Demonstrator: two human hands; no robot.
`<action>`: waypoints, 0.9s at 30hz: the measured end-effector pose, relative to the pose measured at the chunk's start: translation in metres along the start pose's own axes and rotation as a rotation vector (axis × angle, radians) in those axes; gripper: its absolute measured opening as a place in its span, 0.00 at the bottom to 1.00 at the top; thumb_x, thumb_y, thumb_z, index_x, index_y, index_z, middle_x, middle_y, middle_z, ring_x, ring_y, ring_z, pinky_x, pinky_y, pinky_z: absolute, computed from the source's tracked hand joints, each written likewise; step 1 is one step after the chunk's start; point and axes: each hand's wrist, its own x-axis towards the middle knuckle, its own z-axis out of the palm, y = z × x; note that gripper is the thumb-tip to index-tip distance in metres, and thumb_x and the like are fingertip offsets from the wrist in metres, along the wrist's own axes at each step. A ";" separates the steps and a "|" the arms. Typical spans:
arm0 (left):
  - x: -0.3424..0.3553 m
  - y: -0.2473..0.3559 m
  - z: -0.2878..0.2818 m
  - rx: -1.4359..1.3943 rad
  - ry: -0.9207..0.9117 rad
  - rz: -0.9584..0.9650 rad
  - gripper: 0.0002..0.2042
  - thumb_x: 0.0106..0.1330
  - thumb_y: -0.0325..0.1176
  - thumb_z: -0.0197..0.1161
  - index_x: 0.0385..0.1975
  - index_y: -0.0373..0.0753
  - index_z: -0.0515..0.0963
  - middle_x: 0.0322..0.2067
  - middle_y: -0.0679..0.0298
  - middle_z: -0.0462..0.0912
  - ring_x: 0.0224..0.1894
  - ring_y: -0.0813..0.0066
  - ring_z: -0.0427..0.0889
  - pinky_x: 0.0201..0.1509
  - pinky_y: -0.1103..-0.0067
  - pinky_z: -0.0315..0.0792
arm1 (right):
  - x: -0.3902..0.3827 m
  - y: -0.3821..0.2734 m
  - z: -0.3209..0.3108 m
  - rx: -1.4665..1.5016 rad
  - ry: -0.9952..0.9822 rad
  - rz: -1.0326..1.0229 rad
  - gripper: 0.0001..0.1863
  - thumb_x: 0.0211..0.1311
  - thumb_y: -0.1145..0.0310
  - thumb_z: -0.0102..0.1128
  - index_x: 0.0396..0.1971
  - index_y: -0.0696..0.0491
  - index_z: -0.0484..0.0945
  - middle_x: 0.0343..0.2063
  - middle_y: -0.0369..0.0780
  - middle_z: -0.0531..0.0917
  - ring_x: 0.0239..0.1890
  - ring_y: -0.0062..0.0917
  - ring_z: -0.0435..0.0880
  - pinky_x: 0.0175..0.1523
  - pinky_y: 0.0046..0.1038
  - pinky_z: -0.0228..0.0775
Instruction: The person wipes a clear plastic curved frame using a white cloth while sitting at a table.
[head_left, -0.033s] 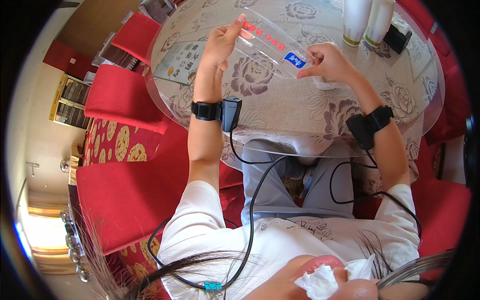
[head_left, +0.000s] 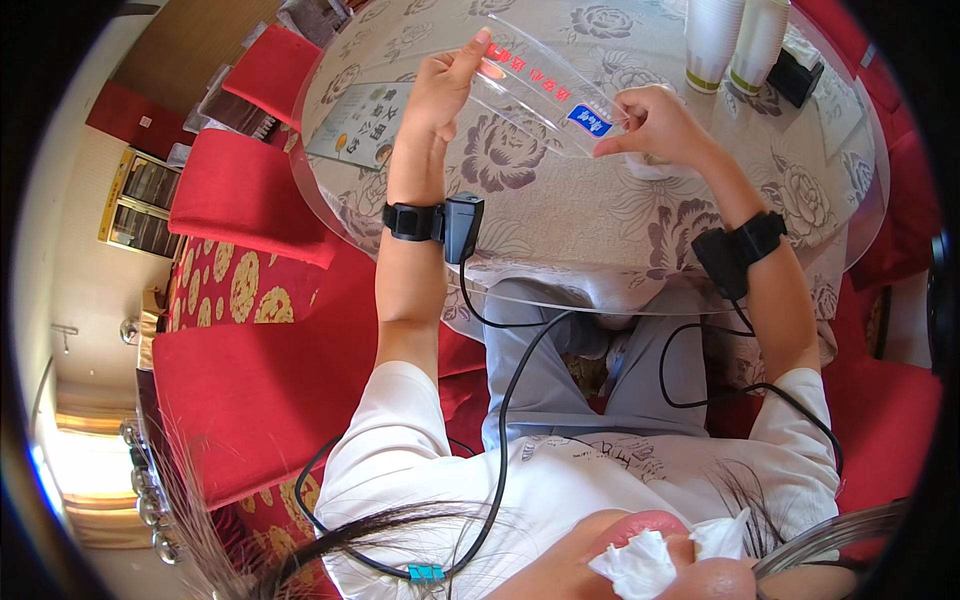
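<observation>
Stretched above the table is a clear plastic bag (head_left: 550, 95) with red print and a blue label near its right end. My left hand (head_left: 445, 92) pinches its left end between thumb and fingers. At the other end, beside the blue label, my right hand (head_left: 662, 122) grips the edge with thumb and forefinger. The film hangs slanted, its right end nearer me, and the tablecloth shows through it. Just under my right hand lies something pale and crumpled (head_left: 662, 170), partly covered by the hand.
Two stacks of white paper cups (head_left: 712, 50) and a black holder with tissues (head_left: 796, 75) stand at the far right of the glass-topped table (head_left: 560, 240). A printed card (head_left: 350, 125) lies at the left. Red chairs (head_left: 240, 190) surround the table. Black cables (head_left: 512, 375) run from my wrist straps.
</observation>
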 end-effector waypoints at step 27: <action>-0.002 0.003 0.011 -0.159 -0.017 0.022 0.17 0.59 0.44 0.57 0.13 0.42 0.69 0.20 0.71 0.71 0.28 0.85 0.66 0.37 0.86 0.58 | -0.001 -0.001 0.000 0.015 0.006 0.019 0.26 0.33 0.59 0.75 0.10 0.53 0.61 0.06 0.28 0.59 0.12 0.09 0.53 0.17 0.16 0.44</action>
